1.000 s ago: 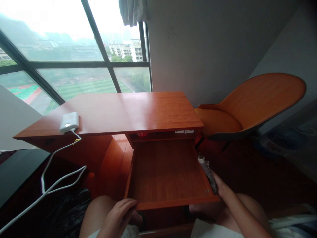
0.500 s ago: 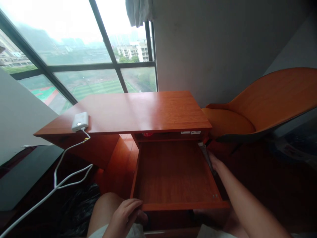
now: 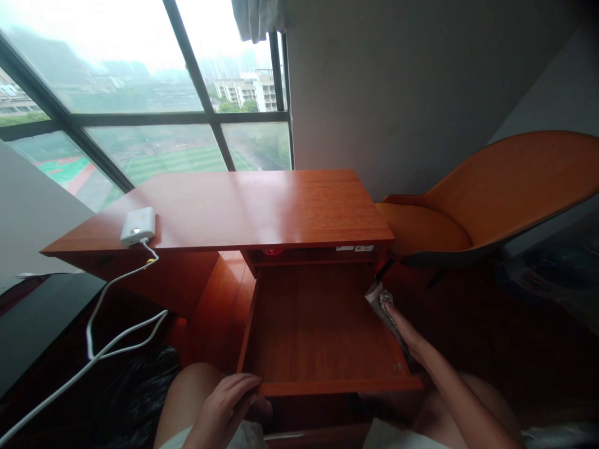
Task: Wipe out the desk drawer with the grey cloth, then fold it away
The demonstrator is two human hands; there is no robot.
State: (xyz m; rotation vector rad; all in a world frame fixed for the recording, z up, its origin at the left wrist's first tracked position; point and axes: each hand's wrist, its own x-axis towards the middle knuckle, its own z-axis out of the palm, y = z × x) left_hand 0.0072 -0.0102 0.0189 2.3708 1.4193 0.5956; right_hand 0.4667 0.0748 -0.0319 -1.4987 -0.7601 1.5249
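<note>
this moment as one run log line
left hand: at near-left corner of drawer; right hand: holds cloth along drawer's right side; drawer: open; white device: on desk

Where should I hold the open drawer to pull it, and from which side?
Probably the middle of the front edge of the drawer, coming from your near side, fingers curled over the top. It sticks out toward you, and that edge is long, straight and bare in the middle. The left hand is at its left corner; the right hand has a cloth at the right wall.
</note>
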